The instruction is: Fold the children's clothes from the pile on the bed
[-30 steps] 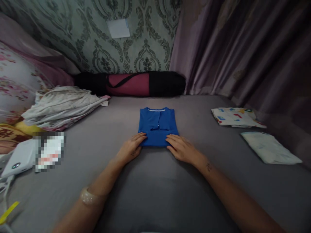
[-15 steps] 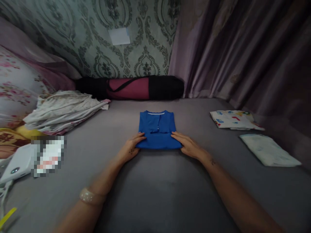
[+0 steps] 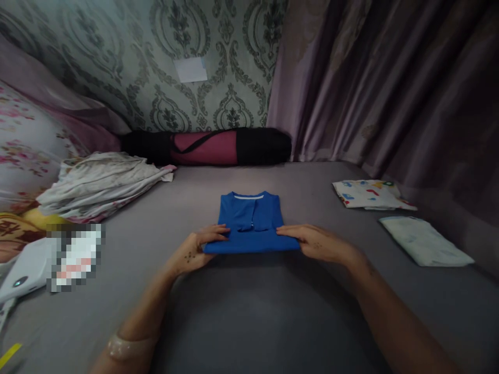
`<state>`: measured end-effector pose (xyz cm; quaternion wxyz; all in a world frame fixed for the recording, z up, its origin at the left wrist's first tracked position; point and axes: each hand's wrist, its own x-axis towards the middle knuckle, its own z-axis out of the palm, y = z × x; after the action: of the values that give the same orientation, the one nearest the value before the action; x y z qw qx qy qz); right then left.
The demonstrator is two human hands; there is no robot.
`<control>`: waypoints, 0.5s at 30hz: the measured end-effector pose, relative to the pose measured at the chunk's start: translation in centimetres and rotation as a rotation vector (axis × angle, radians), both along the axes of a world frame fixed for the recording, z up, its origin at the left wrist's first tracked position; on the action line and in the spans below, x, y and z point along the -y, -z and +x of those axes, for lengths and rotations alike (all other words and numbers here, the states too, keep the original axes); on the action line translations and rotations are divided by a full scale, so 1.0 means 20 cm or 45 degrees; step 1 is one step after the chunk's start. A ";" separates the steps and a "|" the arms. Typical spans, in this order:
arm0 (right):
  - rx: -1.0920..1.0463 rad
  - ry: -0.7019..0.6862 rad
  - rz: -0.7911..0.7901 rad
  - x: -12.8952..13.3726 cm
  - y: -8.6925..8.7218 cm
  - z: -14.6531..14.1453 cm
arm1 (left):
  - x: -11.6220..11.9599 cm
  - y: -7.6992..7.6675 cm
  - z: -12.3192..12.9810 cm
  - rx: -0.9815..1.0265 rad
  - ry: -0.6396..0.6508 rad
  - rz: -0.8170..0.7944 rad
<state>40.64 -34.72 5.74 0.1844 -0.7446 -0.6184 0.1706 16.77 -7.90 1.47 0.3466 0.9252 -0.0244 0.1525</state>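
Note:
A folded blue shirt [image 3: 251, 240] lies in front of me on the grey bed sheet [image 3: 253, 311], its neckline with a light strip pointing away from me. My left hand [image 3: 197, 250] grips its near left corner, fingers on top and the thumb hidden beneath. At the near right corner my right hand [image 3: 317, 243] pinches the cloth the same way. The shirt's near edge looks slightly lifted, with a shadow under it. A pale bangle [image 3: 128, 347] circles my left wrist.
Two folded cloths lie to the right, one patterned [image 3: 372, 195] and one pale [image 3: 427, 241]. On the left are crumpled fabric [image 3: 101, 179], a white device with a cable [image 3: 29, 267] and a blurred-out item [image 3: 80, 257]. A black and maroon bag [image 3: 206, 147] lies along the wall.
The shirt's near edge has come toward me and risen a little, looking wider between my hands. Both hands have moved apart and now hold its corners. The camera view has tilted slightly.

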 end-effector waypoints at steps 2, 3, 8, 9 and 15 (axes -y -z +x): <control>-0.132 -0.062 -0.031 0.02 -0.03 -0.01 | 0.01 -0.05 -0.02 -0.090 0.047 -0.122; -0.211 -0.102 -0.053 0.03 -0.05 -0.01 | 0.02 -0.08 -0.03 -0.147 0.074 -0.175; -0.514 -0.176 -0.203 0.06 -0.09 -0.04 | 0.04 -0.16 -0.08 -0.414 0.196 -0.403; -0.552 -0.179 -0.242 0.06 -0.10 -0.05 | 0.04 -0.17 -0.09 -0.466 0.195 -0.434; -0.604 -0.129 -0.184 0.00 -0.05 0.01 | 0.06 -0.16 -0.05 -0.576 0.043 -0.602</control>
<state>40.83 -34.74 6.76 0.2618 -0.6629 -0.5806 0.3936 15.68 -9.19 4.68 0.5510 0.8290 0.0739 -0.0612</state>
